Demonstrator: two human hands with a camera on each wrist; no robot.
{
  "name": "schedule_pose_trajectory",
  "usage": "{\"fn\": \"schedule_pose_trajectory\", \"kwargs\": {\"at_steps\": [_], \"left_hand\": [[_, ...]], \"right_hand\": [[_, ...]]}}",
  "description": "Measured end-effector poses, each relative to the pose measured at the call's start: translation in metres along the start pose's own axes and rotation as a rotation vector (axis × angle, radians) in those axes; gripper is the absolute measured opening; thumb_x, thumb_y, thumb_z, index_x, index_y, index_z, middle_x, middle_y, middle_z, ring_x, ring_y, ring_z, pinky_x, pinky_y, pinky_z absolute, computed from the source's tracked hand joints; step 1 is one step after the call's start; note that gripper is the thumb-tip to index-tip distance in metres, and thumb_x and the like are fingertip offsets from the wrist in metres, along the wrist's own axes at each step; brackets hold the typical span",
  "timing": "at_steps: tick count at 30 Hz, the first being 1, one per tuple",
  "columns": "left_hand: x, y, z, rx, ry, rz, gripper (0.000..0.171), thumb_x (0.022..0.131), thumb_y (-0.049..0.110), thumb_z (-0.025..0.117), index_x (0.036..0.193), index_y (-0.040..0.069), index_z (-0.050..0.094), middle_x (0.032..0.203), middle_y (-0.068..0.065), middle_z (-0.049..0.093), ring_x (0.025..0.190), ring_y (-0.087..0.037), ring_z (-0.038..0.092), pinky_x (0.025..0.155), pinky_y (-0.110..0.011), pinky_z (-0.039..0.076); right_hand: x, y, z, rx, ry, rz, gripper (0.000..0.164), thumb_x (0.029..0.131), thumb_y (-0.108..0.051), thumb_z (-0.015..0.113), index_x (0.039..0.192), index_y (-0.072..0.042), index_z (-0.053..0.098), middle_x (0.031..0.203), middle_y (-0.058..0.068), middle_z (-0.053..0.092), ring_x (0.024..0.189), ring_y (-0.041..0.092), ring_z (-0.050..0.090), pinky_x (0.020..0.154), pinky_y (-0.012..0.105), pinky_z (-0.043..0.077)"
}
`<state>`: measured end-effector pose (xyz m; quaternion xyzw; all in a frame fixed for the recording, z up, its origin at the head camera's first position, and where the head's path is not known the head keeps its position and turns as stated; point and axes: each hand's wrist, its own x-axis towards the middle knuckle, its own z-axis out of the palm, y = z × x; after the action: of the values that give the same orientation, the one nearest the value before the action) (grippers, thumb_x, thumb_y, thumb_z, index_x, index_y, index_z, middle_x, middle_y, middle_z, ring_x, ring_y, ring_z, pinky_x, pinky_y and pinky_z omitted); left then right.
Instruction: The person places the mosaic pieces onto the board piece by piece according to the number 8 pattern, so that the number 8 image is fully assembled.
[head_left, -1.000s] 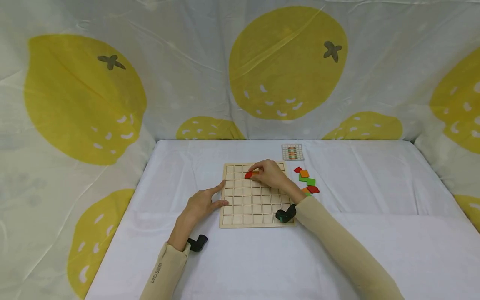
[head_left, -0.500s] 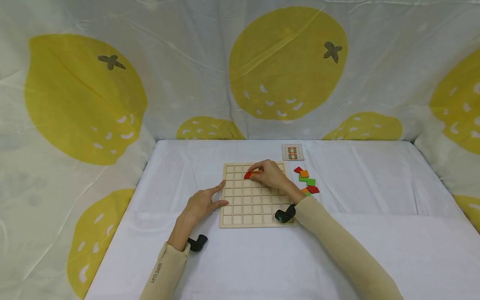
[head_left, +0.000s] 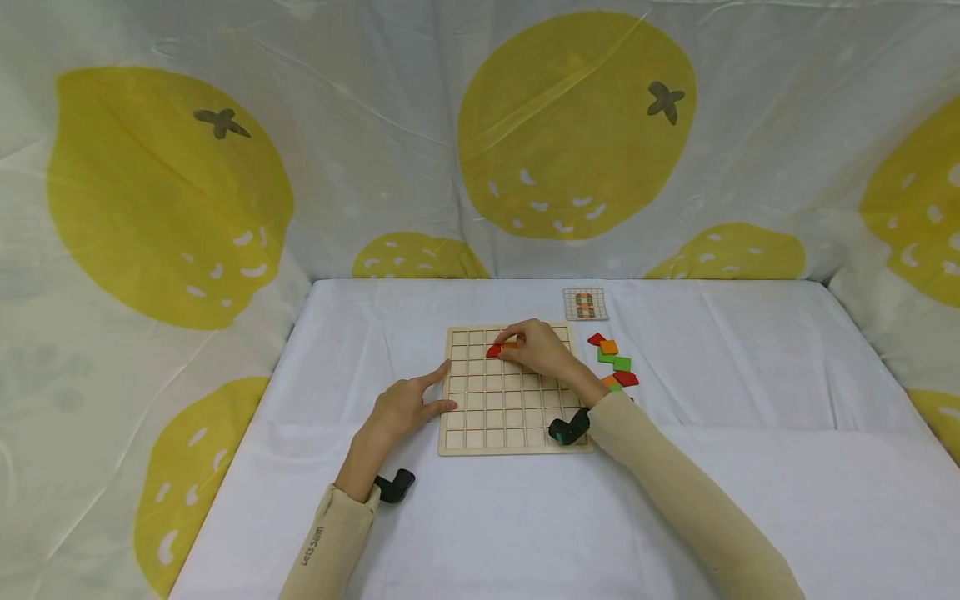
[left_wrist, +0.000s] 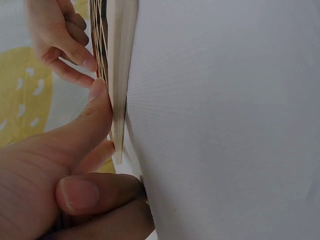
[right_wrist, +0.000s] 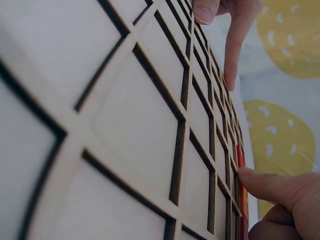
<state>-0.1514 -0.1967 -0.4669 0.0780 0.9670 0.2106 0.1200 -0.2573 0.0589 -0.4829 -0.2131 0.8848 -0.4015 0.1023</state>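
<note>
A square wooden grid board (head_left: 483, 433) lies flat in front of me. My left hand (head_left: 399, 408) is at its left edge, index finger and thumb spread and touching the rim; in the left wrist view the thumb lies along the edge. My right hand (head_left: 542, 348) is over the board's upper part, thumb and index fingertip pinching a red rounded tile (head_left: 492, 352) in the second row. Just to its right an orange tile (head_left: 510, 344) shows partly under the fingers. In the right wrist view the thumb presses by the red tile (right_wrist: 239, 156).
Right of the board lie loose tiles: a red one (head_left: 596, 339), an orange one (head_left: 609, 347), a green one (head_left: 622, 364) and several others, some hidden by the right forearm. A small pattern card (head_left: 585, 304) lies behind them. A lemon-print cloth (head_left: 420, 167) hangs behind the white-covered table.
The red tile and my right fingertips have slid very slightly to the left. My left hand and the board stay where they were.
</note>
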Motion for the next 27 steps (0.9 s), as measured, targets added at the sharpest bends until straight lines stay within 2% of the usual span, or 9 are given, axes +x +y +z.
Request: {"fn": "schedule_pose_trajectory", "kwargs": {"at_steps": [5,11,15,27], "left_hand": [[0.000,0.000,0.001,0.003,0.003,0.010,0.078,0.095,0.045,0.072,0.161,0.022,0.037,0.147,-0.022,0.058,0.127,-0.042,0.063,0.093,-0.053,0.055],[0.000,0.000,0.001,0.008,0.004,0.002,0.078,0.095,0.045,0.072,0.161,0.023,0.038,0.143,-0.025,0.061,0.119,-0.040,0.067,0.087,-0.050,0.056],[0.000,0.000,0.001,0.003,0.001,-0.005,0.078,0.095,0.046,0.072,0.161,0.023,0.037,0.143,-0.026,0.061,0.111,-0.034,0.068,0.084,-0.048,0.056],[0.001,0.001,0.001,-0.008,-0.002,-0.007,0.079,0.095,0.046,0.072,0.162,0.023,0.036,0.148,-0.024,0.056,0.115,-0.034,0.067,0.087,-0.048,0.055]], "right_hand": [[-0.007,0.000,-0.006,0.018,0.007,0.021,0.024,0.094,-0.018,0.078,0.116,-0.010,0.079,0.055,-0.004,0.040,0.052,0.011,0.031,0.054,0.025,0.027],[-0.026,0.006,-0.023,0.037,0.038,0.022,0.028,0.094,-0.016,0.078,0.120,-0.006,0.077,0.056,-0.004,0.032,0.052,0.012,0.026,0.053,0.026,0.025],[-0.043,0.016,-0.038,0.019,0.076,0.029,0.028,0.093,-0.016,0.079,0.119,-0.006,0.077,0.056,-0.004,0.033,0.053,0.013,0.028,0.052,0.025,0.025],[-0.090,0.055,-0.078,0.015,0.127,0.113,0.032,0.094,-0.021,0.079,0.121,-0.006,0.075,0.060,-0.005,0.030,0.051,0.010,0.029,0.052,0.024,0.028]]}}
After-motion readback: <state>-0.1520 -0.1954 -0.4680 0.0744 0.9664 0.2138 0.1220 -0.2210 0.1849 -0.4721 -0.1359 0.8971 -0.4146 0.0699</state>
